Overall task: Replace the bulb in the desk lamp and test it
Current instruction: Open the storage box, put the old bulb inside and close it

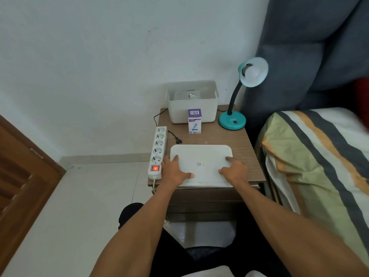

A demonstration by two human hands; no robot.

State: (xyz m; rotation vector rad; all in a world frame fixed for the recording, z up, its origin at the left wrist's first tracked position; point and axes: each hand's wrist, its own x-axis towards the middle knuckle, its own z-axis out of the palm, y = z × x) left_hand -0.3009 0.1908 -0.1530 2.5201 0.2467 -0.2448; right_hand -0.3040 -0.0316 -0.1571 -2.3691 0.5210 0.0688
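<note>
At lower centre, the left hand (175, 171) and right hand (233, 169) press flat and unclenched on the white tray (201, 154), apparently steadying a workspace below the unlit lamp (239, 96).

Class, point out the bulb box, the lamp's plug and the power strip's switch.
bulb box (194, 123): head view, front face.
lamp's plug (178, 140): head view, plug body, lying unplugged.
power strip's switch (155, 168): head view, lit red rocker.
</note>
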